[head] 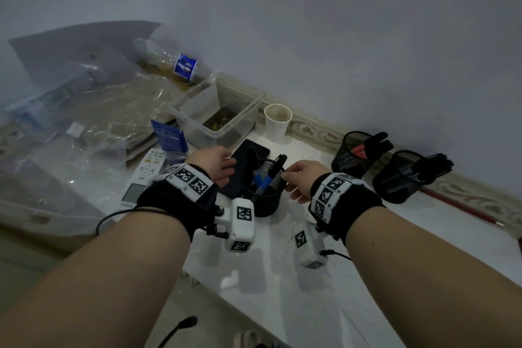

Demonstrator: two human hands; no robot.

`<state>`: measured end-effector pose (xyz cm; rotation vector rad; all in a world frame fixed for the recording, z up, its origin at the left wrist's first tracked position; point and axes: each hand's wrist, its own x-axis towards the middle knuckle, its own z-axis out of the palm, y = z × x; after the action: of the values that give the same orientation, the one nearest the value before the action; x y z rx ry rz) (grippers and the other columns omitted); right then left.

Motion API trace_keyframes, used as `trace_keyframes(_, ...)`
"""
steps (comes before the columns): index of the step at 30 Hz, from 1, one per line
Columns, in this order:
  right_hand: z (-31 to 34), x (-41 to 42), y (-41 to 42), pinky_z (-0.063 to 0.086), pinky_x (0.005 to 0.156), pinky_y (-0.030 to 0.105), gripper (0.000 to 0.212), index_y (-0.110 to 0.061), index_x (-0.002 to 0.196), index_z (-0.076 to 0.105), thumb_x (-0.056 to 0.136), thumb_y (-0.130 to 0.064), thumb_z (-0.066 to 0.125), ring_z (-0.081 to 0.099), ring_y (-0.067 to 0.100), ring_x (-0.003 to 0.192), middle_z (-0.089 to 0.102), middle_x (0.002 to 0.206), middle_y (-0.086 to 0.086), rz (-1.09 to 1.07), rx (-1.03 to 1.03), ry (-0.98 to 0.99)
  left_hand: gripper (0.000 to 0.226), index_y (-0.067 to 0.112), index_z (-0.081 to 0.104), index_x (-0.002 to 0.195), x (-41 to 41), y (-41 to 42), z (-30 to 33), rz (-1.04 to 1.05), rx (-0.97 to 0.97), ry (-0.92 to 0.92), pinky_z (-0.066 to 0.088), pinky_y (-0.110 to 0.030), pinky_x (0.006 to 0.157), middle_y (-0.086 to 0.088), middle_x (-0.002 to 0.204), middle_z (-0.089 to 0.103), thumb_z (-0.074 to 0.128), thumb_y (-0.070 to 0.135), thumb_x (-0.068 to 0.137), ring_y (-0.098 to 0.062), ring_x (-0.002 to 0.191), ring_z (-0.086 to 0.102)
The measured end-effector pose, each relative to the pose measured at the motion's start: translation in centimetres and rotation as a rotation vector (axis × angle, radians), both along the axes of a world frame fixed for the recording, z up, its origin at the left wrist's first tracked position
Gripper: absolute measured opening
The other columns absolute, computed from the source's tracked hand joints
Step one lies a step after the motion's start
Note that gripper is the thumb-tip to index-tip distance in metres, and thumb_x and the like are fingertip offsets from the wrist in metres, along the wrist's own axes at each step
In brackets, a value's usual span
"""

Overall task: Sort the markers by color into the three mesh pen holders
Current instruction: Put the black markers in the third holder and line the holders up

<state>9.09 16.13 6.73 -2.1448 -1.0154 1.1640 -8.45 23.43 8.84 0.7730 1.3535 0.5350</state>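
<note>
1. The white table (282, 277) lies under both hands, spreading out below and to either side of the fingers.
2. The clear plastic box (226, 110) sits well beyond the left fingers, toward the wall.
3. The far-right mesh holder (401, 178) stands well to the right of the right fingers, tilted, with black markers (432, 165) sticking out of it.
4. The middle mesh holder (353, 152) stands just left of that one, beyond the right fingers, with red markers (360, 151) inside.
5. The near mesh holder (264, 195) stands between the two hands, close to both sets of fingers; blue markers (261, 182) lean inside it.
6. The left hand (214, 164) hovers beside the near holder's left rim, fingers loosely extended over a black flat case (245, 155), gripping nothing.
7. The right hand (302, 178) has its fingertips pinched on a dark-capped marker (276, 167) that slants into the near holder.
8. The paper cup (277, 121) stands beyond the fingers, near the wall.
</note>
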Motion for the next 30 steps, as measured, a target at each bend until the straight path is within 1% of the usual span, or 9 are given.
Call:
trace_keyframes(4, -0.1, 0.1, 0.9, 0.049, 0.050, 0.027, 0.012, -0.016, 0.078, 0.054, 0.090, -0.015, 0.056, 0.057, 0.017, 0.050, 0.061, 0.063, 0.006, 0.007, -0.003, -0.024, 0.035, 0.008, 0.055, 0.125, 0.5, 0.2, -0.3, -0.023, -0.015, -0.034, 0.039, -0.035, 0.091, -0.004, 0.105, 0.061, 0.042, 0.022, 0.095, -0.025, 0.115, 0.056)
trace_keyframes(9, -0.5, 2.3, 1.5, 0.047, 0.045, 0.025, 0.010, -0.013, 0.079, 0.051, 0.088, -0.010, 0.053, 0.056, 0.021, 0.047, 0.061, 0.061, 0.012, -0.127, 0.005, -0.025, 0.035, 0.007, 0.055, 0.125, 1.2, 1.2, -0.2, -0.016, 0.004, -0.047, 0.042, -0.034, 0.088, 0.000, 0.085, 0.062, 0.041, 0.022, 0.096, -0.022, 0.101, 0.057)
trace_keyframes(13, -1.4, 5.0, 1.8, 0.038, 0.035, 0.018, 0.009, -0.002, 0.095, 0.054, 0.090, -0.005, 0.049, 0.048, 0.018, 0.030, 0.051, 0.051, 0.013, -0.359, 0.036, 0.166, 0.034, 0.008, 0.056, 0.124, 2.1, 1.8, 0.1, -0.027, 0.020, -0.049, 0.044, -0.032, 0.085, 0.001, 0.084, 0.062, 0.040, 0.021, 0.096, -0.021, 0.097, 0.059)
trace_keyframes(16, -1.7, 6.1, 2.4, 0.042, 0.032, 0.017, 0.012, 0.000, 0.099, 0.055, 0.092, -0.008, 0.049, 0.051, 0.016, 0.028, 0.055, 0.043, 0.011, -0.455, 0.020, 0.249, 0.033, 0.009, 0.056, 0.123, 2.8, 2.1, 0.2, -0.040, 0.022, -0.042, 0.045, -0.028, 0.073, 0.001, 0.083, 0.062, 0.041, 0.021, 0.096, -0.016, 0.083, 0.059)
trace_keyframes(20, -2.1, 6.6, 3.7, 0.041, 0.027, 0.016, 0.016, 0.001, 0.099, 0.051, 0.097, -0.013, 0.044, 0.053, 0.011, 0.024, 0.054, 0.030, 0.004, -0.612, 0.032, 0.441, 0.032, 0.009, 0.056, 0.123, 3.5, 2.6, 0.4, -0.054, 0.025, -0.025, 0.044, -0.026, 0.071, 0.001, 0.083, 0.062, 0.041, 0.020, 0.097, -0.018, 0.088, 0.059)
trace_keyframes(23, -2.0, 6.9, 4.3, 0.040, 0.026, 0.016, 0.028, 0.003, 0.082, 0.049, 0.101, -0.014, 0.036, 0.053, 0.011, 0.023, 0.054, 0.029, 0.004, -0.681, 0.096, 0.571, 0.032, 0.008, 0.057, 0.123, 3.7, 3.1, 0.6, -0.062, 0.033, -0.009, 0.046, -0.029, 0.080, 0.001, 0.083, 0.062, 0.042, 0.020, 0.097, -0.020, 0.099, 0.058)
trace_keyframes(26, -1.8, 7.1, 4.9, 0.043, 0.027, 0.017, 0.023, 0.005, 0.102, 0.053, 0.100, -0.013, 0.039, 0.057, 0.013, 0.027, 0.065, 0.050, 0.010, -0.734, 0.154, 0.658, 0.031, 0.008, 0.057, 0.122, 3.8, 3.4, 0.9, -0.077, 0.036, 0.007, 0.045, -0.028, 0.078, 0.000, 0.082, 0.062, 0.044, 0.020, 0.096, -0.020, 0.100, 0.057)
trace_keyframes(28, -1.8, 7.1, 5.2, 0.043, 0.027, 0.018, 0.033, 0.006, 0.123, 0.052, 0.100, -0.014, 0.040, 0.058, 0.014, 0.028, 0.065, 0.076, 0.013, -0.761, 0.144, 0.683, 0.032, 0.008, 0.056, 0.123, 3.9, 3.6, 1.0, -0.087, 0.034, 0.008, 0.045, -0.026, 0.073, 0.001, 0.082, 0.062, 0.044, 0.020, 0.096, -0.020, 0.100, 0.057)
trace_keyframes(30, -1.6, 6.7, 5.3, 0.044, 0.028, 0.020, 0.037, 0.008, 0.130, 0.048, 0.100, -0.013, 0.040, 0.067, 0.014, 0.041, 0.063, 0.086, 0.015, -0.753, 0.159, 0.723, 0.033, 0.008, 0.055, 0.124, 3.9, 3.8, 0.9, -0.096, 0.038, 0.009, 0.045, -0.028, 0.076, 0.001, 0.083, 0.062, 0.044, 0.021, 0.096, -0.020, 0.100, 0.057)
